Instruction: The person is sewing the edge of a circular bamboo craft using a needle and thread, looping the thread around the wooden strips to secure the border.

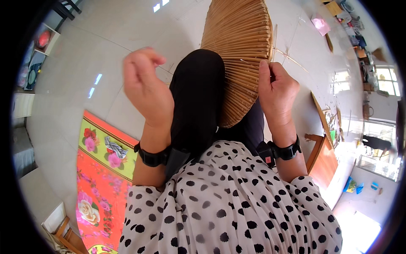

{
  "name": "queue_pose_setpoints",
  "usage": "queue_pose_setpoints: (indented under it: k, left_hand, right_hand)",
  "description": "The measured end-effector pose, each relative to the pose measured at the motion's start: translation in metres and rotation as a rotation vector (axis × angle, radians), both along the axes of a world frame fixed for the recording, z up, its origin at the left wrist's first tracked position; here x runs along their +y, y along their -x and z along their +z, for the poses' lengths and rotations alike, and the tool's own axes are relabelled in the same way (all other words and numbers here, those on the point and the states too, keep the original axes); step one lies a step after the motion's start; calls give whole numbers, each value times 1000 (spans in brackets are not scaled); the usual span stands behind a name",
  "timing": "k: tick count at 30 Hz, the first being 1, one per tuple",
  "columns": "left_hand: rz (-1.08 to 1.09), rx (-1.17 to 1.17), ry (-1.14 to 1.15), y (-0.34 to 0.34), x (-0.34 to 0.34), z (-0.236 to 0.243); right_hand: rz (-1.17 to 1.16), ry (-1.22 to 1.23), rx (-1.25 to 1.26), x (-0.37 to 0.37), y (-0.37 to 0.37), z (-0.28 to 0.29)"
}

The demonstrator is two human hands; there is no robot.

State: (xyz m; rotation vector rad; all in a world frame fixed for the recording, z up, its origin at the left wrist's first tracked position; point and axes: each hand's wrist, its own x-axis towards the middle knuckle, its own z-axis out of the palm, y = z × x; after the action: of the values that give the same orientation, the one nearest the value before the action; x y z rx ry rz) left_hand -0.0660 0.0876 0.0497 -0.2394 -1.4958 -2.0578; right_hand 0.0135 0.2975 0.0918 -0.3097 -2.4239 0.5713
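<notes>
A mat of tan plant stalks (243, 46), laid side by side, stands tilted on edge against my black-trousered legs. Its long stalks fan away from me, and their cut ends form the right rim. At that rim my right hand (277, 86) is closed, thumb and curled fingers pinching the edge. To the left of my knee, my left hand (148, 82) is raised in the air, apart from the mat. Its fingers are curled in and slightly smeared by motion; what they hold, if anything, is too small to make out.
On the left a red and green flowered cloth (101, 186) lies with a silver-grey crumpled strip (115, 147) on it. Thin stalk scraps (292, 58) litter the pale tiled floor. Wooden boards (323, 163) lean at the right; cluttered shelves (42, 46) line the left.
</notes>
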Motion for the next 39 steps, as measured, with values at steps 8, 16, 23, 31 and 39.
queue_pose_setpoints:
  k: [8,16,23,31,39]
  left_hand:
    - [-28,612,1007,-5,29,43]
    - [-356,902,1457,8,49,72]
    - [-701,641,1478,8,44,68]
    - [-748,646,1607,16,34,75]
    - [-554,15,1614,60,-72,45]
  right_hand:
    - [92,62,11,-10,-2,3]
    - [199,48,50,-7,-9,-2]
    - [270,41,69,-6,-17,-4]
    - [221,82,29,-8,-19,-3]
    - [198,116,36,0,-21,-8]
